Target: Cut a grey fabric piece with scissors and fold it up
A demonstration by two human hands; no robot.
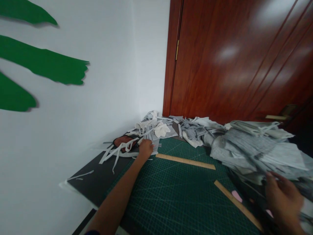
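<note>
My left hand [146, 148] reaches to the far left of the green cutting mat [176, 189]. Its fingers are curled down onto grey and white fabric scraps [156, 148] and look closed on them; the fingertips are mostly hidden. Beside that hand lie loose white fabric strips [119, 151] and a reddish-brown piece with a dark rim [121, 141]. At the right, my right hand [283, 195] is smeared by motion in front of a heap of light grey fabric [261, 147]. Its fingers are bent, but whether they hold anything cannot be made out.
One wooden ruler [186, 161] lies across the mat's far part, another [238, 205] slants at the right near a pink piece [236, 196]. Crumpled grey scraps [193, 128] line the back edge. A white wall [110, 81] and a wooden door [220, 65] bound the table.
</note>
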